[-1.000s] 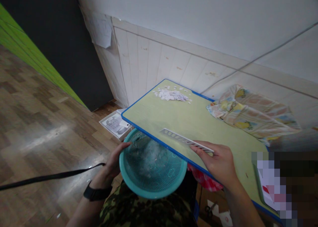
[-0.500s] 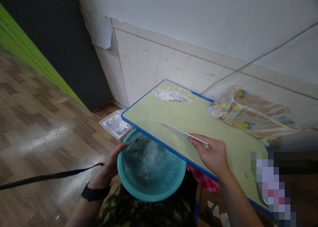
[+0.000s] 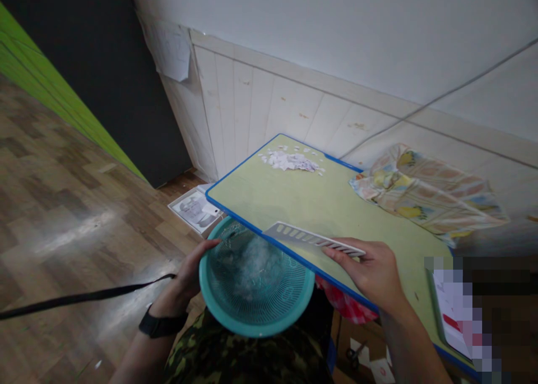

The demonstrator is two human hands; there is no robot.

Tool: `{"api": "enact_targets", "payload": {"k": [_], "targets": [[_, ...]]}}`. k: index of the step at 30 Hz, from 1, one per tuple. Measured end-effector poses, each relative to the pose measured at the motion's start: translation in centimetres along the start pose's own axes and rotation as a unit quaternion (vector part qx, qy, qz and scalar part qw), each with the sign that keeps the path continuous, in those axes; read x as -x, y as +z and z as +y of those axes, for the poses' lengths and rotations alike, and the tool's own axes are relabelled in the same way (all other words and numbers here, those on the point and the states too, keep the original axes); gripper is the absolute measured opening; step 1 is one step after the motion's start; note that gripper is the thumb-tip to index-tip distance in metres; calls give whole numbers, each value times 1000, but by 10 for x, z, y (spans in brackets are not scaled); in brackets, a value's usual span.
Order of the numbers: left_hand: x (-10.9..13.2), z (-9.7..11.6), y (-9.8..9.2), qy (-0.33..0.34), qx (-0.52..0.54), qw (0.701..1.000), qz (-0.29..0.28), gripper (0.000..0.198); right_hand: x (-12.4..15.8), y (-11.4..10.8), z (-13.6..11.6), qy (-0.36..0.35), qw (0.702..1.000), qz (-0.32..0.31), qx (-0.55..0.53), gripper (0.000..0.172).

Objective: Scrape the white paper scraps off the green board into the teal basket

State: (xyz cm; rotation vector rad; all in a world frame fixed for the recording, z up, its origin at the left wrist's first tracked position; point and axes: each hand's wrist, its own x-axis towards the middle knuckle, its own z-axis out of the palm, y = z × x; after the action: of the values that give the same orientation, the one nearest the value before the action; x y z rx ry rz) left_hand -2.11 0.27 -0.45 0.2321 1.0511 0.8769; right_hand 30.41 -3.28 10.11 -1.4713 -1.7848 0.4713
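My left hand (image 3: pixel 190 274) grips the rim of a teal mesh basket (image 3: pixel 256 280), held just under the near edge of a light green table with a blue border (image 3: pixel 328 204). White scraps lie in the basket. My right hand (image 3: pixel 374 272) holds one end of a white slotted ruler-like strip (image 3: pixel 309 239), whose far end reaches the table edge above the basket. A pile of white paper scraps (image 3: pixel 292 161) lies at the far corner of the table.
A patterned cloth bundle (image 3: pixel 428 193) lies at the table's right against the wall. A white box (image 3: pixel 195 209) sits on the wooden floor beside the table. A black strap (image 3: pixel 84 299) crosses the floor at left. Papers (image 3: pixel 451 311) lie at the table's right front.
The strip in my right hand swept back toward the table's near edge above the basket, after lying a little farther in half a second ago. The basket stayed in place.
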Motion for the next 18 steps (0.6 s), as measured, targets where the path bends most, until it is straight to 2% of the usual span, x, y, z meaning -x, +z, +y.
{"api": "enact_targets", "payload": {"k": [6, 9, 11, 16, 18], "targets": [[-2, 0, 1, -1, -4, 1000, 6, 28, 2, 2, 2, 4, 1000, 20, 9, 14], [-3, -2, -1, 1, -11, 1000, -3, 27, -12, 3, 13, 4, 999, 47, 10, 16], [-3, -3, -1, 9, -5, 1000, 0, 25, -34, 4, 29, -1, 997, 70, 6, 19], [-4, -4, 1, 0, -9, 1000, 20, 22, -109, 11, 77, 4, 993, 117, -3, 26], [-4, -4, 1, -4, -10, 1000, 27, 24, -133, 14, 91, 6, 994, 112, -7, 29]]}}
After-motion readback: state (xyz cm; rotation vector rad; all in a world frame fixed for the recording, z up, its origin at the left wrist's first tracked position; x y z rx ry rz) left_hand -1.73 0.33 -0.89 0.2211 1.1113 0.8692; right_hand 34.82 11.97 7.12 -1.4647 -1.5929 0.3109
